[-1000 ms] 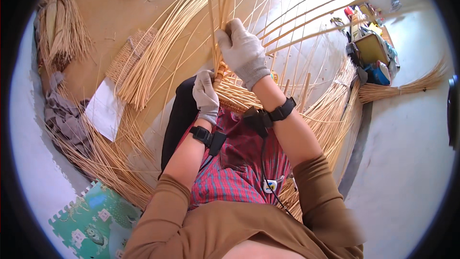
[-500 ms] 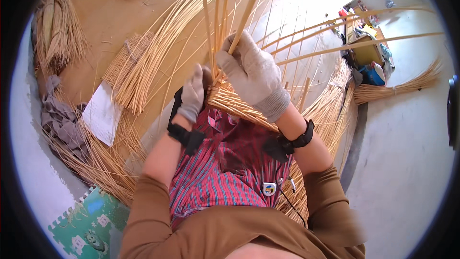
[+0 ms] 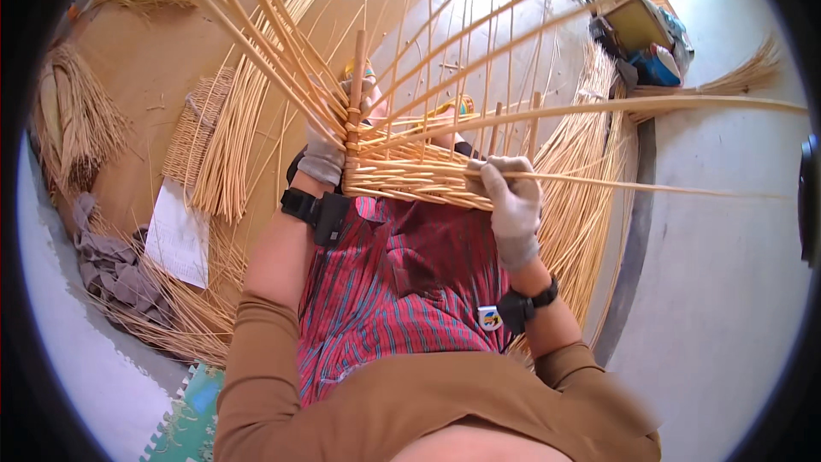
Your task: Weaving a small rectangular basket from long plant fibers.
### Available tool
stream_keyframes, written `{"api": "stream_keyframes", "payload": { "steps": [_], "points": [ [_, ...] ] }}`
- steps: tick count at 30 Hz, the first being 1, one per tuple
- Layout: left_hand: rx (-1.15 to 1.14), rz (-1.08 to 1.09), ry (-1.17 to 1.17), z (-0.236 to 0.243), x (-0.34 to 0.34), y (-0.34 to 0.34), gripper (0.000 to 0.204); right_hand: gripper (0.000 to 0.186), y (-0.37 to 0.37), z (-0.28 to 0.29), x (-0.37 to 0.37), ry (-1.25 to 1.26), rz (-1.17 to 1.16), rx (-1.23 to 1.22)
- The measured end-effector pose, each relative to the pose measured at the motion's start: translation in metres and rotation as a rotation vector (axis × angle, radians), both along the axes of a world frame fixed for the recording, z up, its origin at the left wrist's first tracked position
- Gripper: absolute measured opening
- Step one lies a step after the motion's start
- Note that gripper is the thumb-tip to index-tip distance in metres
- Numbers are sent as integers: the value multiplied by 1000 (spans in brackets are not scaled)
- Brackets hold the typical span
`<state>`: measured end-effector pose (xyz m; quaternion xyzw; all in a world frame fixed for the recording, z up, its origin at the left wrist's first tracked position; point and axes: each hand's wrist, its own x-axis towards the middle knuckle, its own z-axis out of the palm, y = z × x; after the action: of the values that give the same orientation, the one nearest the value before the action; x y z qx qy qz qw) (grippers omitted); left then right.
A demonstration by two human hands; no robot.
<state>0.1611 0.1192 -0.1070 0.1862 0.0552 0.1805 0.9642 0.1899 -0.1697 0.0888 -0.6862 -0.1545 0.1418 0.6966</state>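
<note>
A partly woven wicker basket (image 3: pixel 410 178) rests across my lap, its low wall facing me and tall stakes rising from it. My left hand (image 3: pixel 323 150), in a pale work glove, grips the left corner beside a thick upright post (image 3: pixel 357 77); bundled rods hide most of its fingers. At the right end of the near wall, my gloved right hand (image 3: pixel 515 210) pinches a long thin wicker rod (image 3: pixel 599 181) that runs out to the right. Several bent rods (image 3: pixel 265 43) fan out to the upper left from the left corner.
Bundles of wicker lie left (image 3: pixel 81 120) and right (image 3: pixel 581 197) on the floor. A woven panel (image 3: pixel 198 128), a paper sheet (image 3: pixel 177 235) and a grey cloth (image 3: pixel 120 265) sit at left. A tape measure (image 3: pixel 489 318) lies on the striped apron (image 3: pixel 410 291). Cluttered boxes (image 3: pixel 646 30) stand far right.
The basket has turned, so its near wall faces me. My right hand has moved down and right from the upright rods to a rod at the wall's right end. My left hand has shifted slightly left.
</note>
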Motion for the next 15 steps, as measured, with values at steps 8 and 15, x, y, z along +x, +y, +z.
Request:
{"api": "stream_keyframes", "payload": {
  "steps": [8, 15],
  "points": [
    [618, 141, 285, 58, -29, -16, 49, 10, -8, -72, 35, 536, -49, 83],
    [932, 330, 414, 54, -94, -65, 45, 15, -11, -83, 38, 554, -69, 142]
  ]
}}
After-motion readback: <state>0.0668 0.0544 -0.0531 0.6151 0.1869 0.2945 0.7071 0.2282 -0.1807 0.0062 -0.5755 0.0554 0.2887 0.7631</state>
